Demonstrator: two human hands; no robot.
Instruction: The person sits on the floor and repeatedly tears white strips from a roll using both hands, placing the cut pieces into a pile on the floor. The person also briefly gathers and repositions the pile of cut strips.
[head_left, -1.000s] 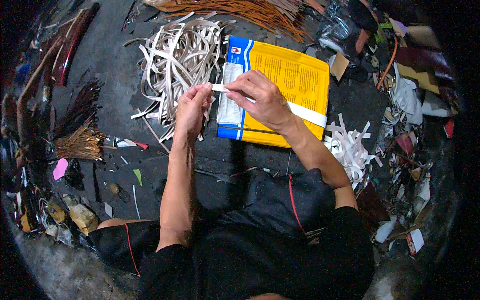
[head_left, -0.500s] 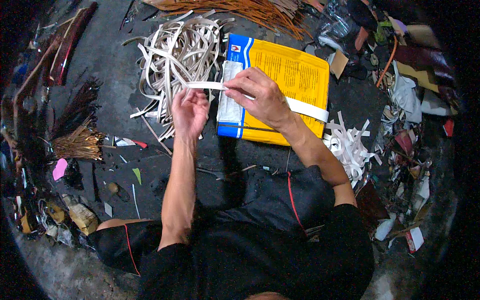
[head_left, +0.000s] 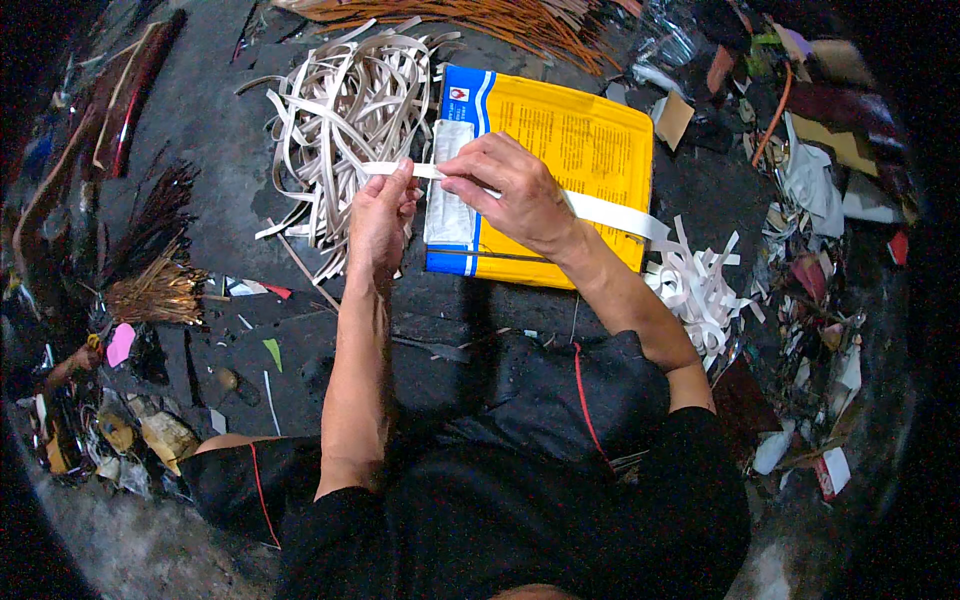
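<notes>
A flat white strip runs over the yellow and blue panel, under my right hand and on to my left. My right hand pinches it between thumb and fingers above the panel's blue end. Just left of that, my left hand has its thumb pressed on the strip, fingers curled beneath. Beyond my left hand lies a large tangled heap of off-white strips, and the held strip reaches toward it. Right of the panel is a smaller heap of white strips, where the other end leads.
A bundle of orange-brown thin sticks lies at the far edge. Brown bristly bundles are on the left. Mixed scraps, including a white crumpled sheet, cover the right side. A pink scrap lies at the left.
My left hand has closed from loosely open fingers to a thumb grip on the strip. My right hand has shifted slightly left, still pinching it.
</notes>
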